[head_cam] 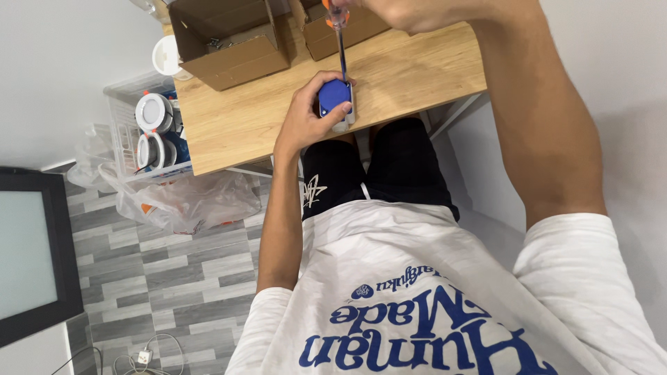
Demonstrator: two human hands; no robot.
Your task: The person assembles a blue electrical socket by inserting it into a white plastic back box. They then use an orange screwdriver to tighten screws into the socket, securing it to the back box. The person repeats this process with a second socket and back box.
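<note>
1. Gripping the small blue-and-white plastic device [335, 97] at the near edge of the light wooden table [236, 118], our left hand [306, 114] closes around it.
2. Our right hand [417, 12] clasps the orange-handled screwdriver [340, 38], its shaft running straight down onto the device.

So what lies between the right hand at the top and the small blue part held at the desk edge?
In the head view, only the screwdriver's metal shaft spans from the right hand to the small blue part.
</note>
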